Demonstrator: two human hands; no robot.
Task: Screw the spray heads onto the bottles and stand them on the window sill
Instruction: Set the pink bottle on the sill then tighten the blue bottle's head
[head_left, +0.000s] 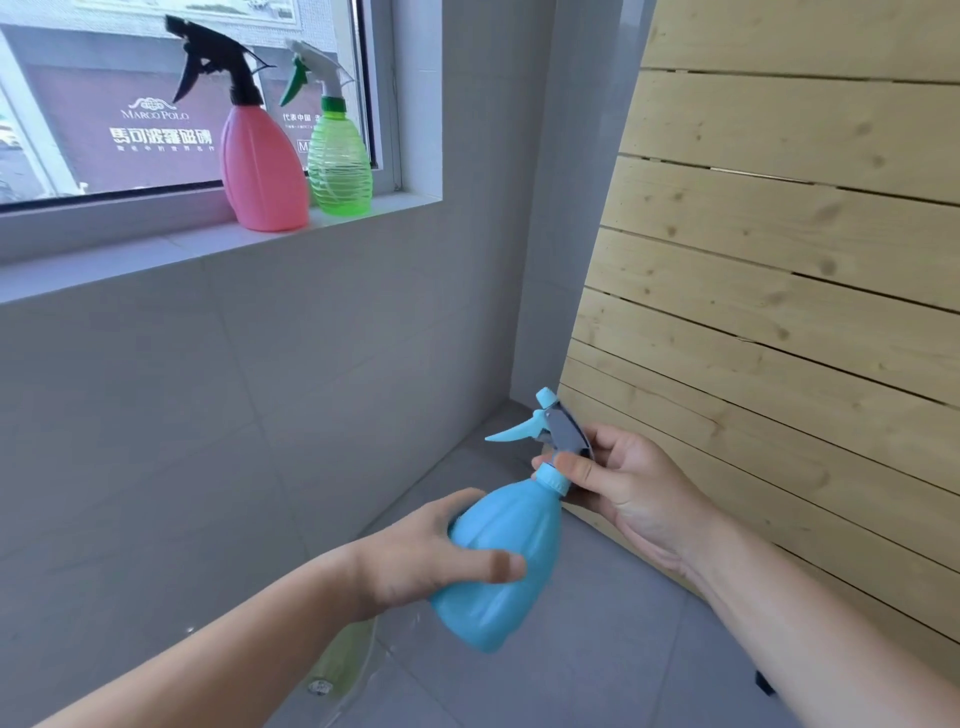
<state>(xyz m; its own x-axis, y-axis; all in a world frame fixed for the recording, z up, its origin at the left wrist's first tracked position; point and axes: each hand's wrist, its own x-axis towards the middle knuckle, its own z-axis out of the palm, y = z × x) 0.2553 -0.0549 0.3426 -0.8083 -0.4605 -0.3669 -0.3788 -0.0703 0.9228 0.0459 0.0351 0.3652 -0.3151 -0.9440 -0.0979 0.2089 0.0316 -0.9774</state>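
Observation:
I hold a light blue bottle (501, 556) tilted in front of me, low and to the right of centre. My left hand (426, 556) wraps its body from the left. My right hand (623, 483) grips the blue and grey spray head (553, 428) and its collar at the bottle's neck. On the window sill (130, 254) at the upper left stand a pink bottle (262, 166) with a black spray head and, touching its right side, a translucent green bottle (340, 161) with a white and green spray head. Both are upright.
A slatted wooden panel (779, 260) leans along the right side, close behind my right hand. Grey tiled wall lies below the sill and grey tiled floor (597, 649) below the bottle. A clear plastic item (343, 660) lies on the floor under my left forearm.

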